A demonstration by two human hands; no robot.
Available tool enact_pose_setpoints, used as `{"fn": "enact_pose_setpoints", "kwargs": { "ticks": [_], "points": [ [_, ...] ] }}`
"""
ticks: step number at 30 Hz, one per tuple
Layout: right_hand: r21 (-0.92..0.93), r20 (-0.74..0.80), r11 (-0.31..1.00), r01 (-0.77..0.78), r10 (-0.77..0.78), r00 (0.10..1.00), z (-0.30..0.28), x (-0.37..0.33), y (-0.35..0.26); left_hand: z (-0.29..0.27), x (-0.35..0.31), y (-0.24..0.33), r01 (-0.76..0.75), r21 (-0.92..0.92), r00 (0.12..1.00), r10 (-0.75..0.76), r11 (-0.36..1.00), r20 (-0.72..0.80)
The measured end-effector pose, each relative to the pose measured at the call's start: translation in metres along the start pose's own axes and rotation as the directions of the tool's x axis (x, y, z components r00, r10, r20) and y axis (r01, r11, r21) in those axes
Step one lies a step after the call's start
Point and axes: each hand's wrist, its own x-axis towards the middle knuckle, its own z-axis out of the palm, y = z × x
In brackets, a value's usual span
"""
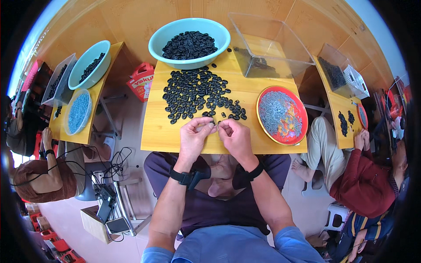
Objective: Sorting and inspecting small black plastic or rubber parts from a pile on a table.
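My left hand (pixel 196 135) and my right hand (pixel 235 137) meet over the front part of the yellow table (pixel 160 136), fingertips almost touching. Between the left thumb and fingers is a small black oval piece (pixel 212 122). The right fingers are pinched together close beside it; what they hold is too small to make out. Just beyond both hands, many black oval pieces (pixel 193 90) with small holes lie spread out. To the right stands a red round tray (pixel 303 120) holding many small grey slender parts and some orange-red bits.
At the back are a pale green basin (pixel 154 48) full of black pieces and a clear plastic bin (pixel 280 57) with some dark pieces. People work at side tables: one in brown (pixel 46 175) at left, one in dark red (pixel 364 184) at right. Cables (pixel 116 164) hang at lower left.
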Motion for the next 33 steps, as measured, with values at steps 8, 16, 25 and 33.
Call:
{"fn": "enact_pose_setpoints", "kwargs": {
  "ticks": [8, 16, 25, 33],
  "points": [
    [-0.120, -0.023, 0.976, 0.182, -0.186, 0.982, 0.002, 0.000, 0.006, 0.002, 0.000, 0.004, 0.022, 0.008, 1.000, -0.022, 1.000, 0.000],
    [-0.290, -0.021, 0.870, 0.399, -0.423, 0.906, 0.001, -0.004, -0.003, 0.000, -0.001, 0.003, -0.005, -0.033, 1.000, 0.005, 0.999, 0.016],
    [-0.457, 0.082, 0.715, 0.529, -0.559, 0.825, -0.006, -0.006, -0.004, 0.003, -0.001, 0.004, -0.018, -0.016, 0.999, 0.018, 1.000, -0.031],
    [-0.368, 0.067, 0.752, 0.546, -0.564, 0.823, -0.010, 0.001, -0.002, 0.006, -0.003, 0.006, 0.013, 0.072, 0.998, -0.009, 0.997, -0.059]
  ]
}}
